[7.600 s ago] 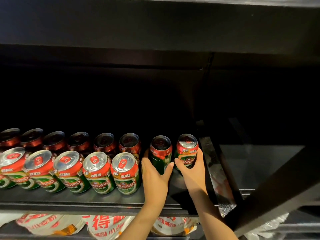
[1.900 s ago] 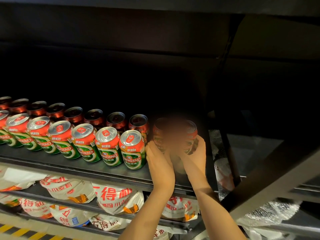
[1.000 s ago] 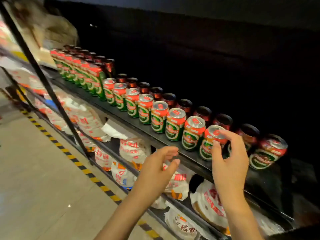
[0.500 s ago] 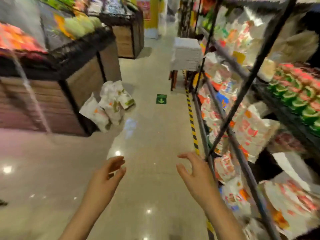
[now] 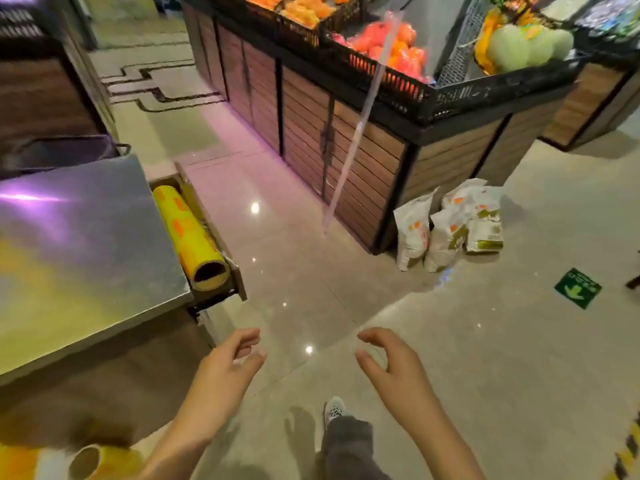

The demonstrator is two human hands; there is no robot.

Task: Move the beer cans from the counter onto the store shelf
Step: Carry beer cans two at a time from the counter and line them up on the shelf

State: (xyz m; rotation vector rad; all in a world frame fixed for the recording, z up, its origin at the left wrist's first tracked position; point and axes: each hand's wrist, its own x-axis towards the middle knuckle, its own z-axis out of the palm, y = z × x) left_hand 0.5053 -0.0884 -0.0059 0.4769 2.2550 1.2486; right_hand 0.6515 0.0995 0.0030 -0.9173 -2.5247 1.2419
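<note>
Head view: your left hand (image 5: pixel 221 372) and right hand (image 5: pixel 394 368) hang half-curled, empty. No cans visible; counter (image 5: pixel 86 244) corner at left could snag you.

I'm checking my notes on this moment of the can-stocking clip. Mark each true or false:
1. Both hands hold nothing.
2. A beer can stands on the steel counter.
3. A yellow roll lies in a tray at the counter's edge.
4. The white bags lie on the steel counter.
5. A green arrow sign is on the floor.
1. True: the left hand and right hand hang loosely curled and hold nothing.
2. False: no can shows on the visible steel counter.
3. True: the yellow roll lies there.
4. False: the white bags sit on the floor against the wooden produce stand.
5. True: the green arrow sign is at the right.
</note>
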